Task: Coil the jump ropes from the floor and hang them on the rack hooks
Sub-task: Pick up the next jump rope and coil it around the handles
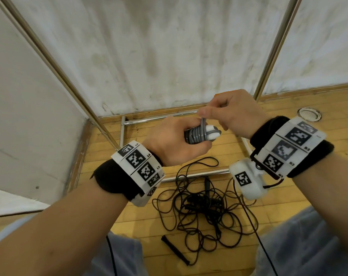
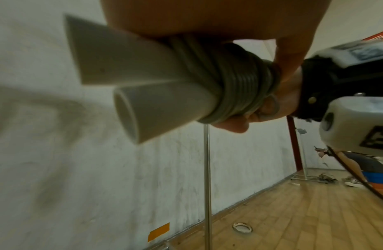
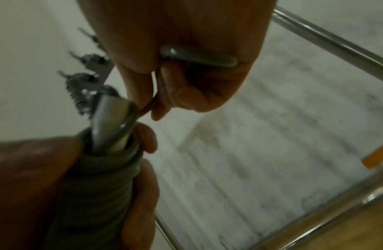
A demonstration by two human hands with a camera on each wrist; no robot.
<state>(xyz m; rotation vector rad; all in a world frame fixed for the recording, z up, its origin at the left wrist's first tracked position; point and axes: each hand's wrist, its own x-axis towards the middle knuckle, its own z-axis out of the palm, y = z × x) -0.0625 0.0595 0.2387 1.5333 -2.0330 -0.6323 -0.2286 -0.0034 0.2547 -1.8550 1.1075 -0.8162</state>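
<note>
My left hand [image 1: 177,142] grips a grey jump rope [image 1: 197,134] wound in tight turns round its two white handles [image 1: 270,134]. The handles [image 2: 130,81] stick out side by side past the coil [image 2: 239,88] in the left wrist view. My right hand [image 1: 227,114] pinches the rope's last loop [image 3: 199,56] just above the bundle [image 3: 104,177]. Black jump ropes [image 1: 201,204] lie tangled on the wooden floor below my hands, one black handle [image 1: 175,250] apart at the front. Rack hooks [image 3: 85,71] show blurred at the upper left in the right wrist view.
The metal rack's poles [image 1: 57,74] rise on both sides, and its base bars [image 1: 197,174] frame the floor near the white wall [image 1: 169,56]. A white ring [image 1: 309,114] lies on the floor at the right. My knees [image 1: 308,246] fill the bottom corners.
</note>
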